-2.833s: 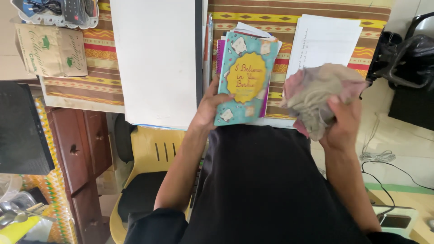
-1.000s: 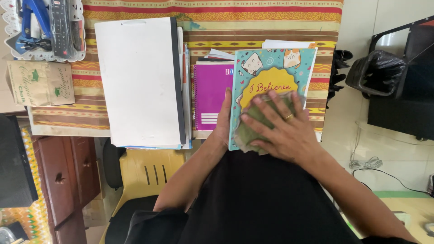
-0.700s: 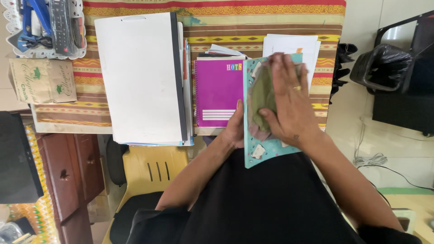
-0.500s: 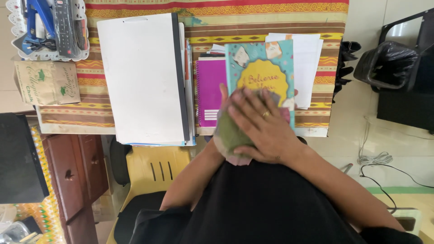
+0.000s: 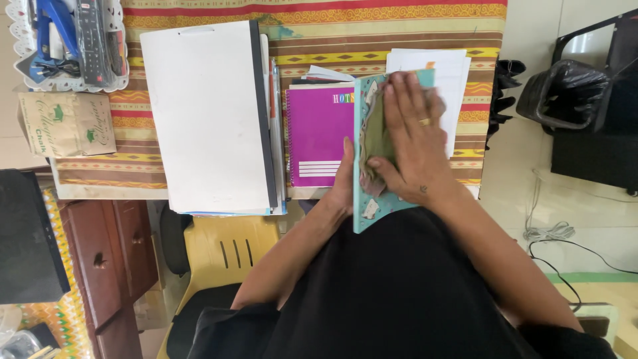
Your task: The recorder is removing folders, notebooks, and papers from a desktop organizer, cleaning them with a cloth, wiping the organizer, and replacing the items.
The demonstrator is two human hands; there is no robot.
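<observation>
Right hand [image 5: 412, 143] flat, fingers spread, pressing greenish-grey cloth [image 5: 373, 143] onto teal book [image 5: 364, 211]; grip not closed, cloth pinned under palm. Left hand [image 5: 345, 179] clasps book's left edge, thumb on cover, fingers hidden behind. Book tilted up at near edge of surface [image 5: 153, 179], toward right corner, overhanging lap. Purple spiral notebook [image 5: 319, 136] just left, touching book. White papers [image 5: 458, 73] under right side. Large white pad [image 5: 206, 116] further left. Chalk box [image 5: 66, 124] at left edge.
</observation>
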